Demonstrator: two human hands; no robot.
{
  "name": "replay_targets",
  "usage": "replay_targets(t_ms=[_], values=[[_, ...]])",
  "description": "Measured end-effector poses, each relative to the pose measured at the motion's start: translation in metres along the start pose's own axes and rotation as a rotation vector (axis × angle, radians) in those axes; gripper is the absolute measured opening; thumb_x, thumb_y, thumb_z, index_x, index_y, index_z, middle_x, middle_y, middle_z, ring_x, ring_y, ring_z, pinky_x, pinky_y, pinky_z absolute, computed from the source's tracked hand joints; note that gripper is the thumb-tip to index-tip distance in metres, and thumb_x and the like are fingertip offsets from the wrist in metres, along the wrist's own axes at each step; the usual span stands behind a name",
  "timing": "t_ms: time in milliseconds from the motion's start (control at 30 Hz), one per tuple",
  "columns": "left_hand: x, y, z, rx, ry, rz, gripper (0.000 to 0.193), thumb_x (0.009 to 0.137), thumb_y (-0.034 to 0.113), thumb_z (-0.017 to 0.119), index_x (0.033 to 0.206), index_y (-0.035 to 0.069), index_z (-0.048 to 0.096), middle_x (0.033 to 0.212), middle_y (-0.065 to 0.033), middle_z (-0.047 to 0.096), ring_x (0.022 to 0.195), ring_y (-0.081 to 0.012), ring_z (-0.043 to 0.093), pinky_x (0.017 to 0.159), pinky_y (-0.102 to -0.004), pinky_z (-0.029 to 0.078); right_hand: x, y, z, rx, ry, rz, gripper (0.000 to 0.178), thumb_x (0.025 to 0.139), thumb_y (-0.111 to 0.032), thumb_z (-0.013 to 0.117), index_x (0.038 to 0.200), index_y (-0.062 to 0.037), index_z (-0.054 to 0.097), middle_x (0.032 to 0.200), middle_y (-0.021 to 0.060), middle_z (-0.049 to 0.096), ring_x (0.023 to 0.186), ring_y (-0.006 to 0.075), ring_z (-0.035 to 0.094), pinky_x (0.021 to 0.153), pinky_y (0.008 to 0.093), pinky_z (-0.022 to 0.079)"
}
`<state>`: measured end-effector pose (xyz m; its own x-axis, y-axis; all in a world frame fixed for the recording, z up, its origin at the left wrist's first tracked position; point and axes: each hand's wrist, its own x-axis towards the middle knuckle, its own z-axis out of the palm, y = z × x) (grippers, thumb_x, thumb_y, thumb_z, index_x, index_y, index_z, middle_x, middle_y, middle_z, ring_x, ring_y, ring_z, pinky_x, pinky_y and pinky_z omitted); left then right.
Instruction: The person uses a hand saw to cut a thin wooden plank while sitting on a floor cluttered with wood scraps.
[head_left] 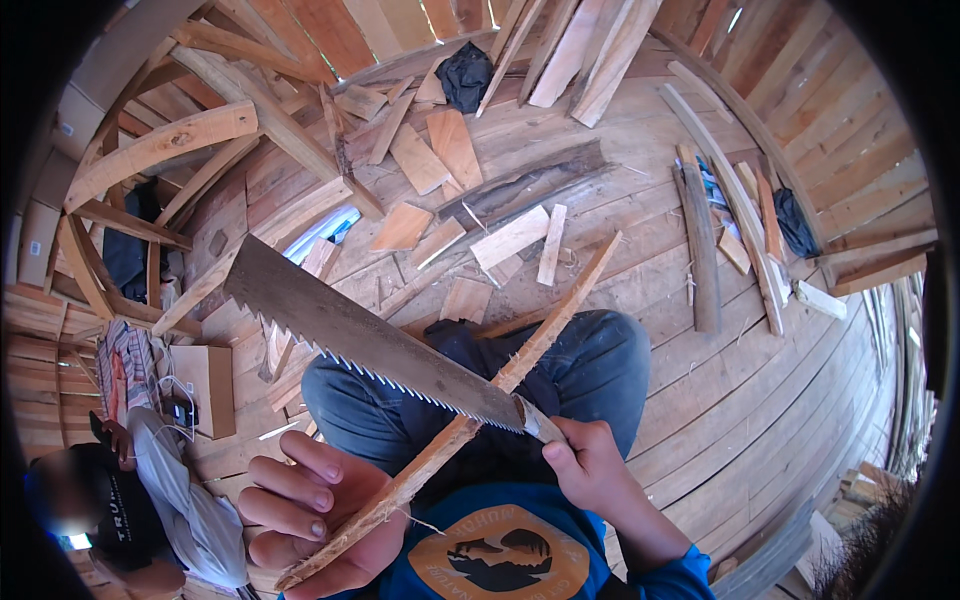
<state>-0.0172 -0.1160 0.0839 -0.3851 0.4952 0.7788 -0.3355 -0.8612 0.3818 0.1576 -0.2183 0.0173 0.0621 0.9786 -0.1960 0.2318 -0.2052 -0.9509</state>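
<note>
My right hand [598,462] is closed around the pale wooden handle [541,420] of a hand saw. The saw's broad, worn blade [350,330] points up and to the left, its toothed edge facing down toward me. Beneath the blade runs a long, narrow strip of rough wood [565,312], slanting across my lap; whether the teeth touch it I cannot tell. Its near end lies across the palm of my left hand [335,510], which supports it with the fingers loosely curled and apart.
Offcuts and short boards [510,238] lie on the plank floor in front of my knees. Longer timbers [700,245] are at the right. A curved wooden frame [165,150] stands at the left. A person [125,500] sits at the lower left beside a cardboard box [205,385].
</note>
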Motion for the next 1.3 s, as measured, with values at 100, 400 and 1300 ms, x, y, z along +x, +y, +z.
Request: replay_targets(t_ms=[100,400,1300], values=[[-0.002,0.002,0.001,0.033,0.006,0.001,0.042,0.093,0.045,0.054,0.068,0.012,0.044,0.068,0.0008,0.035,0.064,-0.0131,0.031,0.057,-0.0287,0.027,-0.005,0.001,-0.002,-0.025,0.028,0.031,0.040,0.090,-0.036,0.058,0.083,0.0036,0.061,0.055,0.0185,0.050,0.052,0.0363,0.057,0.049,0.0379,0.043],[-0.003,0.004,-0.011,-0.043,-0.076,0.007,0.039,0.096,0.043,0.046,0.080,0.008,0.047,0.072,-0.0029,0.038,0.058,-0.0140,0.039,0.049,-0.0279,0.036,-0.014,0.008,0.000,-0.033,0.064,0.087,0.041,0.090,-0.036,0.058,0.079,0.0026,0.060,0.054,0.0196,0.049,0.051,0.0374,0.055,0.049,0.0398,0.041],[-0.025,0.017,-0.002,-0.063,-0.075,0.059,0.036,0.093,0.045,0.052,0.084,0.011,0.051,0.071,0.0003,0.036,0.059,-0.0119,0.036,0.052,-0.0269,0.031,-0.019,0.027,-0.011,-0.173,0.288,0.169,0.045,0.091,-0.036,0.056,0.073,0.0042,0.059,0.056,0.0227,0.050,0.055,0.0398,0.056,0.051,0.0417,0.042]])
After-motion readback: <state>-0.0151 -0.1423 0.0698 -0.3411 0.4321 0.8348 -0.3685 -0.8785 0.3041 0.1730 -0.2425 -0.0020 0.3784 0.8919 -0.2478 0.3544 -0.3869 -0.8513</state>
